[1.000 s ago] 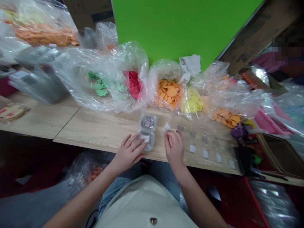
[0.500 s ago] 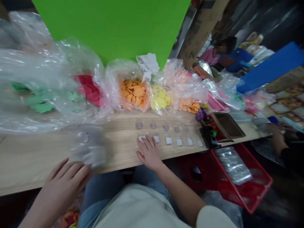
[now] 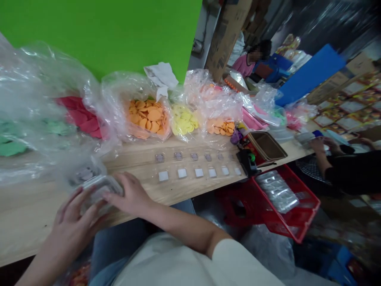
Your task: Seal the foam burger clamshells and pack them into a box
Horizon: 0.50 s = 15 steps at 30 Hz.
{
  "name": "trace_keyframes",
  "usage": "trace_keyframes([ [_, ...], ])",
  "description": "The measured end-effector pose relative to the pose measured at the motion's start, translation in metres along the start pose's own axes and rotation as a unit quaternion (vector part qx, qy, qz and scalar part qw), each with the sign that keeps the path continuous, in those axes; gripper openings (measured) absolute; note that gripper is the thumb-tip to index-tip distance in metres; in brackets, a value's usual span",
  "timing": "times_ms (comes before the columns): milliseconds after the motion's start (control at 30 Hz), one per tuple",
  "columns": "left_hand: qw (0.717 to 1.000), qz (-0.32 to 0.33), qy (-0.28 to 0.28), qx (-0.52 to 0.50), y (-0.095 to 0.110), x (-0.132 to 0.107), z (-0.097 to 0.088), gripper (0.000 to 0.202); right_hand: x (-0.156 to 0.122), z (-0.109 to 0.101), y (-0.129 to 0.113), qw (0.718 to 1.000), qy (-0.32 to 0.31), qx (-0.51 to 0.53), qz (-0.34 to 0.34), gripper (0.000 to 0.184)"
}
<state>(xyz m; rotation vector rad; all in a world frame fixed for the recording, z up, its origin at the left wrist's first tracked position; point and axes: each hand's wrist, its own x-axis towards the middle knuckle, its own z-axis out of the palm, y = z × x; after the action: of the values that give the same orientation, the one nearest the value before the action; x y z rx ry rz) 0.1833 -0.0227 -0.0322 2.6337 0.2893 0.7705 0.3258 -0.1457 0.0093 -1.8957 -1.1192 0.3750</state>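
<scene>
On the near left of the table, my left hand (image 3: 76, 218) curls its fingers over the near side of a clear plastic box (image 3: 114, 184). My right hand (image 3: 132, 194) grips the same box from the right, thumb over its near edge and fingers behind. Just beyond it sits another clear container (image 3: 85, 172) with small greyish pieces inside, blurred. To the right lie a row of white squares (image 3: 182, 173) in clear packaging and, behind them, a row of small purplish-grey pieces (image 3: 177, 155), also in clear packaging.
Clear bags along the back hold red pieces (image 3: 81, 117), orange discs (image 3: 149, 119), yellow pieces (image 3: 184, 121) and green pieces (image 3: 13, 143). A black tape dispenser (image 3: 248, 162) stands beside a brown tray (image 3: 266, 147). Below is a red crate (image 3: 303, 222). Co-worker's hands (image 3: 323, 143) are at far right.
My right hand has left the white squares and moved left onto the clear box beside my left hand. The camera view has swung right, so the scene sits further left.
</scene>
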Motion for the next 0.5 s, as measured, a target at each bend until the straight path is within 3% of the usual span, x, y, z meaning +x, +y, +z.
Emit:
trace_keyframes([
  [67, 0.993, -0.081, 0.080, -0.009, 0.003, -0.013, 0.003, 0.068, 0.017, 0.026, 0.000, 0.997, -0.055, 0.034, 0.045, 0.050],
  [133, 0.977, -0.176, 0.120, -0.020, 0.005, -0.029, 0.002, 0.091, 0.020, 0.050, 0.000, 0.990, -0.100, 0.062, 0.071, 0.047],
  [267, 0.937, -0.328, 0.095, -0.078, 0.001, -0.051, -0.030, 0.092, 0.010, 0.086, -0.018, 0.985, -0.126, 0.102, 0.059, 0.046],
  [400, 0.902, -0.388, 0.073, -0.172, -0.028, -0.064, -0.079, 0.091, 0.019, 0.111, -0.051, 0.992, -0.115, 0.049, -0.023, 0.064],
  [500, 0.878, -0.408, 0.097, -0.232, -0.056, -0.077, -0.101, 0.090, 0.030, 0.129, -0.074, 0.975, -0.090, -0.035, -0.200, 0.067],
])
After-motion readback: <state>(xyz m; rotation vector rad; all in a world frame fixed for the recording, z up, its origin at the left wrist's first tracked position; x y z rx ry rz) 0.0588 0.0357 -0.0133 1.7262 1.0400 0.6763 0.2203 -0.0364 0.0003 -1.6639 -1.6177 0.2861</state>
